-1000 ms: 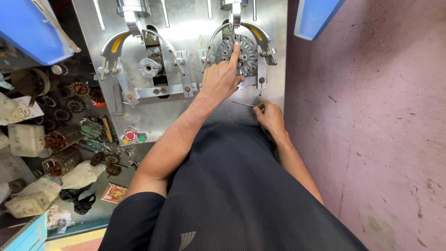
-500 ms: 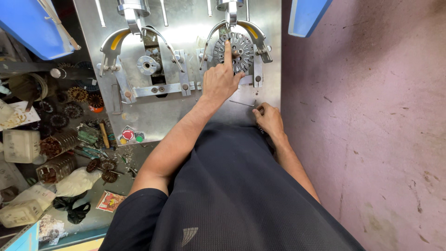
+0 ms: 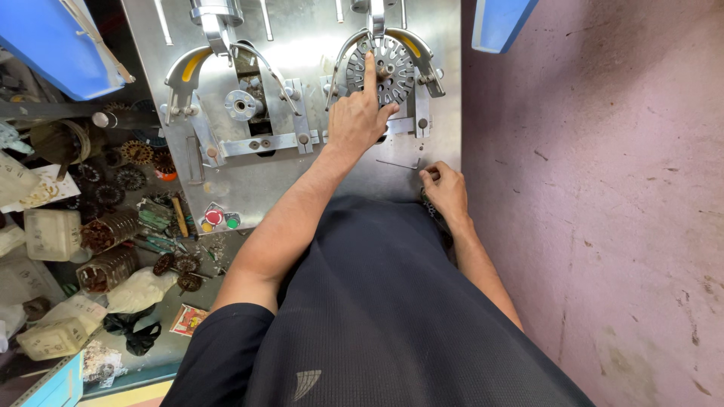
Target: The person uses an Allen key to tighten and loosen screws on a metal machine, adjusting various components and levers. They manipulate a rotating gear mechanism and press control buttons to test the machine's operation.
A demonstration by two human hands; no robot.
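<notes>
— Shiny grey metal fills the head view: a big machine plate (image 3: 302,181). What is the left hand (image 3: 358,120) doing?

— It is mostly curled, with one finger sticking straight out. That finger presses on the round slotted disc (image 3: 392,71), which sits near the plate's top right corner, inside a curved metal guard (image 3: 418,53).

— And the right hand (image 3: 445,188)?

— It rests at the plate's bottom right edge, with its fingers bent in. It is closed, but I cannot tell if it pinches something small. A thin wire (image 3: 396,163) lies on the plate just beside it.

— What could go wrong?

— I think the finger could get nipped if the disc turned — the slots and the guard are so close. The red and green buttons (image 3: 220,219) sit at the bottom edge, near the left arm, so a bump there might start the machine.

— Anything else?

— Brown wound coils (image 3: 105,230) lie on the bench to the left.
</notes>
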